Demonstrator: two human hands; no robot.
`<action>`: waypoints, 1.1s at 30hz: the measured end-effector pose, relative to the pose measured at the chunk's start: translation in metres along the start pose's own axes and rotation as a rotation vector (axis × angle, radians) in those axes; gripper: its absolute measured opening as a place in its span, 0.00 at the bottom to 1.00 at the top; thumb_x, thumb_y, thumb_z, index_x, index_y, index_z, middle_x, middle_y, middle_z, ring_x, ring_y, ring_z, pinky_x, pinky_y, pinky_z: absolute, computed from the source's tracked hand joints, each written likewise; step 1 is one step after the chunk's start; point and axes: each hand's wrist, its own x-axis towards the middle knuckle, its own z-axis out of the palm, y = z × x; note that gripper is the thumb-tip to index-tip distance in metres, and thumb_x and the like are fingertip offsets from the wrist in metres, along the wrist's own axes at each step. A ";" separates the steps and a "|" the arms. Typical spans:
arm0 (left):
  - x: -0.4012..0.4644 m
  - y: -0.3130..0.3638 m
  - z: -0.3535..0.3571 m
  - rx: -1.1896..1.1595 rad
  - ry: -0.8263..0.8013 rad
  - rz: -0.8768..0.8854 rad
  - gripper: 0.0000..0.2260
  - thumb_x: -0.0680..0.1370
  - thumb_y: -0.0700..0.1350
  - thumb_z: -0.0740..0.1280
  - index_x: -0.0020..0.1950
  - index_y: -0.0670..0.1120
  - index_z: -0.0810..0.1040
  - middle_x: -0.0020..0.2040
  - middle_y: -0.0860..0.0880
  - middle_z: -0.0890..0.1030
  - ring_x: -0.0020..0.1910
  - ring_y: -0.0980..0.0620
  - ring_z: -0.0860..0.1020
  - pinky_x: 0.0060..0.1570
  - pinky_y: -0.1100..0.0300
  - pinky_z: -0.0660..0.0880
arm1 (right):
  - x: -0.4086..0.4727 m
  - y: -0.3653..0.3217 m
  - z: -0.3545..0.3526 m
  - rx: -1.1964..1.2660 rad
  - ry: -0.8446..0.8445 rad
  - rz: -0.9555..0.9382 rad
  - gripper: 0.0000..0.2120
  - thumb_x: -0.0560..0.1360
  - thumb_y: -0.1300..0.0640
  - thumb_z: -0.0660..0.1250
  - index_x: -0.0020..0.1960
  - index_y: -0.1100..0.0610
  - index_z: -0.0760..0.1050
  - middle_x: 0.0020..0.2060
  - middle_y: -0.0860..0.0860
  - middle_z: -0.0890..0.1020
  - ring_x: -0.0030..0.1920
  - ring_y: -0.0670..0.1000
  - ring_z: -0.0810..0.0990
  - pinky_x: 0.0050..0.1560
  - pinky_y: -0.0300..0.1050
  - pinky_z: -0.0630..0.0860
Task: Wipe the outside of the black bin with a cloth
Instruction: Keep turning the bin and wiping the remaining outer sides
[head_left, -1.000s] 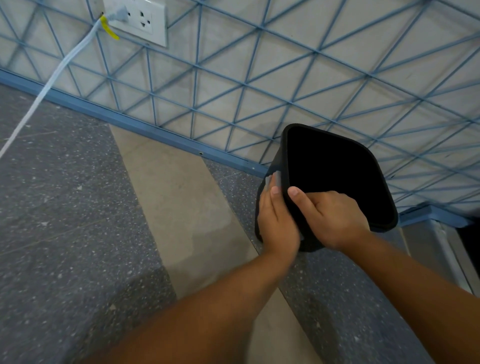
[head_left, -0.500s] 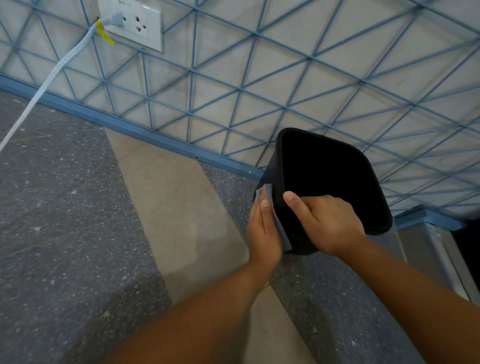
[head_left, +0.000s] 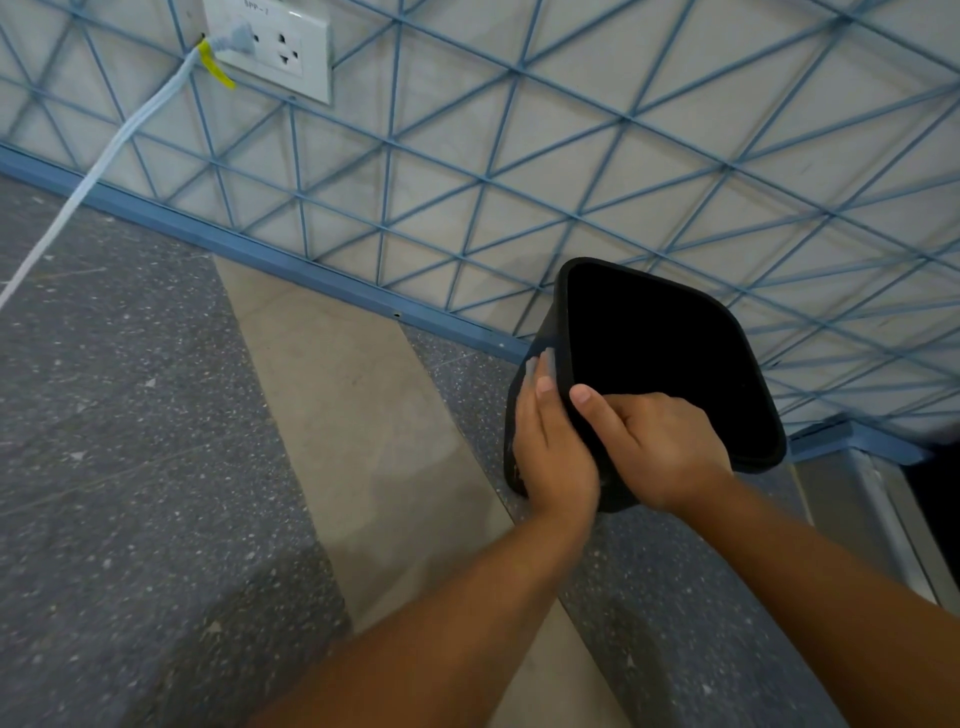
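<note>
Two bare forearms reaching up from the bottom edge toward the black bin (head_left: 665, 358). Left hand (head_left: 553, 441) laid flat against the bin's left outer wall, fingers straight and together, pressing a pale grey cloth (head_left: 535, 366) to the plastic; only a sliver of the cloth seen past the fingertips and along the hand's edge. Right hand (head_left: 660, 447) curled over the bin's near rim, thumb outside beside the left hand, fingers hooked inside, gripping it. Bin stood on the speckled grey floor (head_left: 130, 441), just beside a beige floor strip (head_left: 363, 415), tipped with its open mouth toward the camera. Behind it, touching or nearly so, a pale wall with a blue triangular lattice (head_left: 571, 156) and blue skirting. Far upper left, a white wall socket (head_left: 275, 47) with a plugged-in white cable (head_left: 104, 161) bearing a yellow tag (head_left: 215, 70).
</note>
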 end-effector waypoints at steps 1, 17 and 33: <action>-0.008 0.003 -0.001 0.004 -0.023 0.057 0.18 0.85 0.60 0.58 0.73 0.59 0.74 0.78 0.50 0.75 0.80 0.53 0.71 0.81 0.53 0.65 | 0.000 0.000 0.000 -0.003 -0.001 -0.004 0.30 0.75 0.30 0.39 0.33 0.44 0.73 0.28 0.46 0.77 0.32 0.45 0.76 0.34 0.46 0.72; 0.026 -0.033 -0.020 0.101 -0.019 -0.126 0.30 0.84 0.63 0.57 0.76 0.44 0.76 0.73 0.41 0.80 0.74 0.44 0.77 0.78 0.42 0.70 | 0.005 -0.001 -0.001 -0.018 0.006 0.035 0.30 0.75 0.33 0.41 0.37 0.47 0.75 0.31 0.47 0.78 0.35 0.49 0.77 0.38 0.48 0.73; 0.031 -0.003 0.004 -0.021 -0.035 -0.034 0.45 0.72 0.79 0.62 0.76 0.48 0.77 0.75 0.44 0.78 0.78 0.46 0.73 0.81 0.42 0.67 | 0.004 0.006 -0.001 0.056 0.005 -0.032 0.27 0.77 0.34 0.44 0.29 0.44 0.69 0.26 0.45 0.75 0.30 0.44 0.75 0.31 0.44 0.68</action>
